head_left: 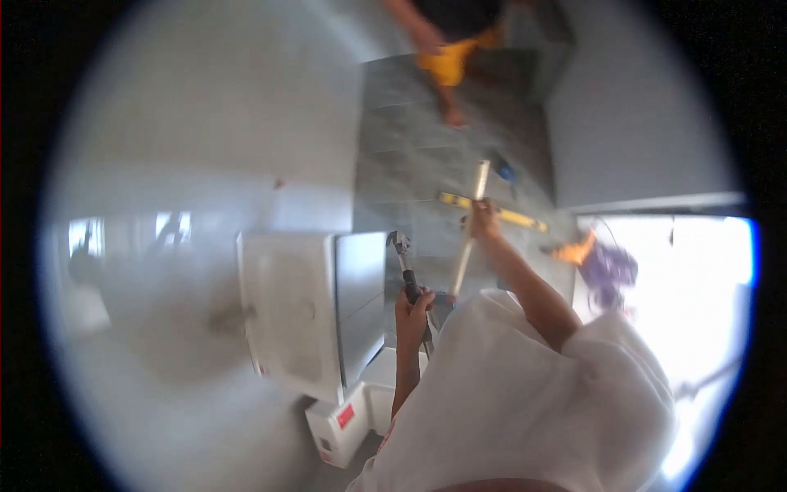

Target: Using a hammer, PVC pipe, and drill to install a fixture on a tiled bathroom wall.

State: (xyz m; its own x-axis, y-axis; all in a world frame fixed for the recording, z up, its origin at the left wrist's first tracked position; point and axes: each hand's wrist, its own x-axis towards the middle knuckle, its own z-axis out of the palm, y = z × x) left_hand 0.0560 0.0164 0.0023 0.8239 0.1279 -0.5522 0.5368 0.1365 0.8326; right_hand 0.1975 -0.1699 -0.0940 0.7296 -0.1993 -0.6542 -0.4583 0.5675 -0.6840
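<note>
My left hand (414, 305) is closed around the dark grip of a claw hammer (404, 254), whose metal head points up and away from me. Farther forward and to the right, my right hand (484, 220) is closed on a long pale strip (463, 266) that slants up past the fingers. A yellow spirit level (522, 219) crosses the strip at the same hand. Blur hides whether the fingers also grip the level or it lies beyond them.
A white washbasin (287, 299) on a grey-fronted cabinet (361, 295) stands at left, with a white toilet (348, 422) nearer. Ahead on the tiled floor (393, 123) is a barefoot person in yellow shorts (451, 61). A purple and orange thing (605, 266) sits by the bright opening at right.
</note>
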